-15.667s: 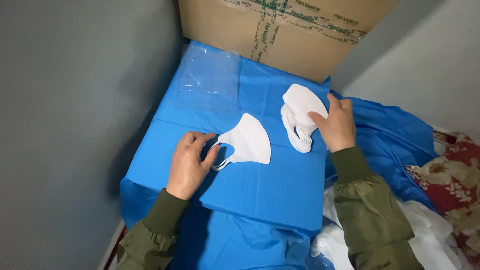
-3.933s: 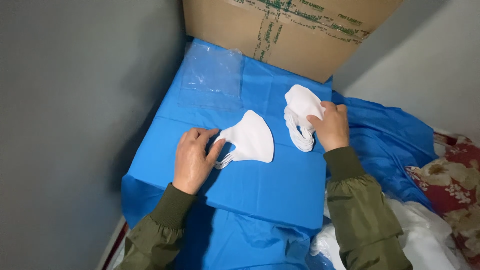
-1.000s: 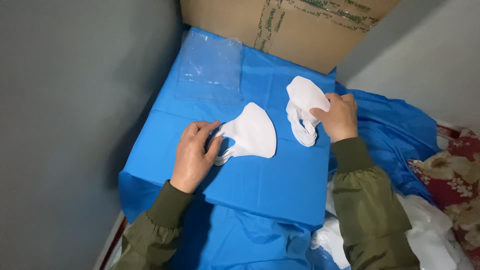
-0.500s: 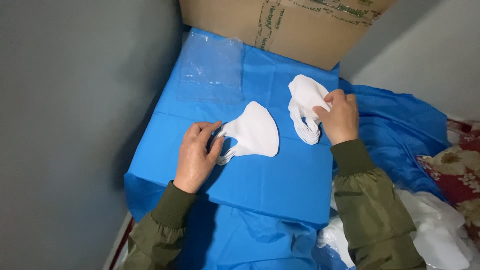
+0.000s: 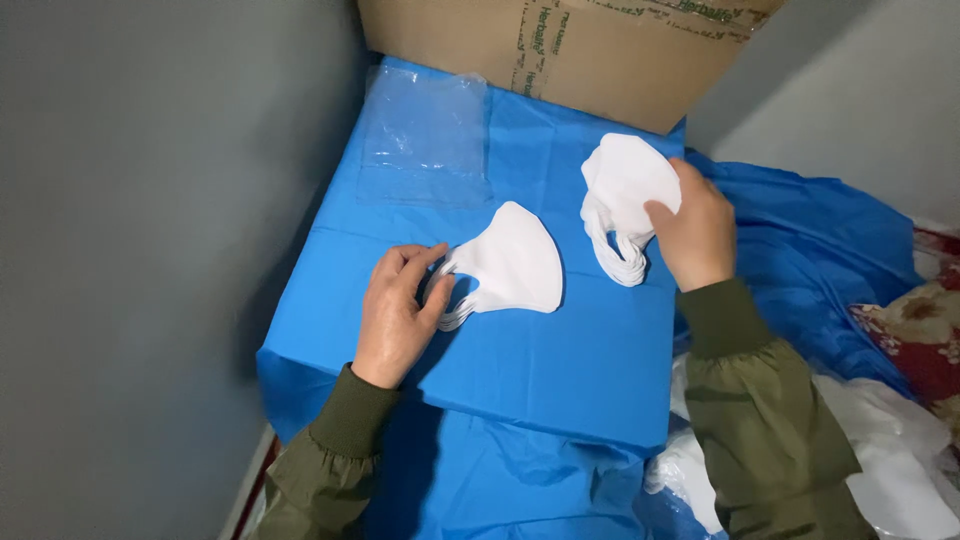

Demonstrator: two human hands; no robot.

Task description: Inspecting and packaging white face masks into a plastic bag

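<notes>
- Along the left edge, a grey wall [image 5: 150,250] is running close beside the blue sheet [image 5: 560,370] that is covering the work surface, so little room is being left on that side.
- At the near left of the sheet, the left hand [image 5: 400,315] is being rested flat with its fingers loosely spread – nothing is being clamped; its fingertips are touching the ear loops of the folded white mask [image 5: 510,265] lying just beside it.
- That mask is judged to be very light, soft and easily creased – it is best being taken by its folded edge or the loops, not pressed on its cupped face; on the slick sheet it may be sliding at a touch.
- Behind it, a clear plastic bag [image 5: 425,135] is lying flat on the sheet, apart from the mask.
- Toward the right, the stack of white masks [image 5: 625,190] is being held down by the right hand [image 5: 695,235], fingers curled over its right side with the thumb on top; the loops are dangling at the near end, where tangling is likely.
- At the back, a cardboard box [image 5: 560,45] is standing against the sheet's far edge, limiting reach beyond the stack.
- At the far right, crumpled blue sheeting [image 5: 800,260] and white plastic [image 5: 900,460] are being heaped beside the surface.
</notes>
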